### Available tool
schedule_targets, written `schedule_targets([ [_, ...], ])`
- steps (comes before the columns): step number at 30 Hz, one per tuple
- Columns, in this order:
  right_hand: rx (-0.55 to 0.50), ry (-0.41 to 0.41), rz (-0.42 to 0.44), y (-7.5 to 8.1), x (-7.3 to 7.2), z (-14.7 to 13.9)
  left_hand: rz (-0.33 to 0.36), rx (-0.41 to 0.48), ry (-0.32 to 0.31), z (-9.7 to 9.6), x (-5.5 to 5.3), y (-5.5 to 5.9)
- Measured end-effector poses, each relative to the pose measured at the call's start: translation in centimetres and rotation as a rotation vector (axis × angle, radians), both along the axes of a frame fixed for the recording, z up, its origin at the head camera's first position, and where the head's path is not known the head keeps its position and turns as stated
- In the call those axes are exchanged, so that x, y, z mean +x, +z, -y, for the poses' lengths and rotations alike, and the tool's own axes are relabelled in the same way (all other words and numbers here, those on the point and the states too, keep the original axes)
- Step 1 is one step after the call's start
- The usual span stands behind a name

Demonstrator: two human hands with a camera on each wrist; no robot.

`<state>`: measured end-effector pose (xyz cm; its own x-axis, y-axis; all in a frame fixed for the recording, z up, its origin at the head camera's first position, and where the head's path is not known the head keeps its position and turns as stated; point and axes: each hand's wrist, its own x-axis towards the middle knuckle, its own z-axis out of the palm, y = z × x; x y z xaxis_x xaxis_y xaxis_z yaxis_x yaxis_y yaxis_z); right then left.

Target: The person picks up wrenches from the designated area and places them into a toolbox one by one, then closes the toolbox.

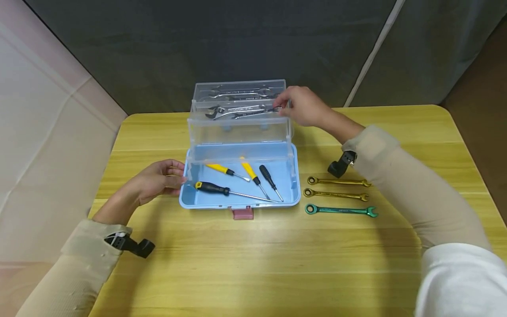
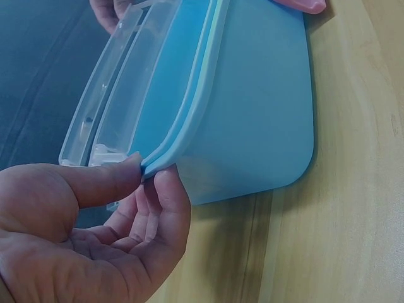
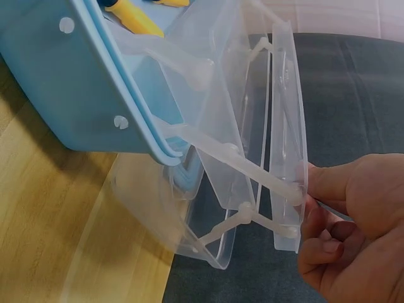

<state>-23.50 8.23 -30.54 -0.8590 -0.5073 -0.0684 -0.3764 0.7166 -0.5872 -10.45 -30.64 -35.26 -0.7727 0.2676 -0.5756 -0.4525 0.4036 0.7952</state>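
Observation:
A light blue toolbox stands with its stepped clear trays raised. My left hand pinches the box's left rim, thumb on top and fingers beneath, as the left wrist view shows. At the right end of the front upper tray, my right hand pinches the end of a small silver wrench. Beside it in that tray lies an adjustable wrench. The tray behind holds silver open-ended wrenches. In the right wrist view, my right thumb and fingers are against the tray's edge.
Several screwdrivers lie inside the box, including a long black one and a yellow one. On the table, right of the box, are two gold wrenches and a green wrench. A dark curtain hangs behind.

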Motion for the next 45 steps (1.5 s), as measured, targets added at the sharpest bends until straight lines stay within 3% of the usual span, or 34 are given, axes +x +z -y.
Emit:
schedule_targets([
  [10, 0.003, 0.003, 0.012, -0.2, 0.4, 0.0, -0.007, 0.003, -0.004, 0.0, 0.3, 0.0],
  [21, -0.031, 0.098, -0.090, 0.3, 1.5, -1.7, -0.002, -0.014, -0.004, 0.1, -0.1, 0.2],
  [27, -0.018, 0.150, -0.145, 0.5, 2.8, -3.2, -0.008, -0.026, -0.009, 0.0, -0.2, 0.3],
  [35, 0.144, 0.263, -0.121, 1.2, 5.4, -5.7, -0.002, -0.016, -0.011, 0.0, -0.3, 0.1],
  [39, 0.196, 0.288, -0.162, 0.6, 6.5, -6.8, -0.007, -0.013, -0.013, -0.1, -0.3, 0.0],
  [45, 0.181, 0.290, -0.168, -1.3, 8.0, -8.0, -0.008, -0.020, -0.006, -0.1, -0.3, 0.1],
])
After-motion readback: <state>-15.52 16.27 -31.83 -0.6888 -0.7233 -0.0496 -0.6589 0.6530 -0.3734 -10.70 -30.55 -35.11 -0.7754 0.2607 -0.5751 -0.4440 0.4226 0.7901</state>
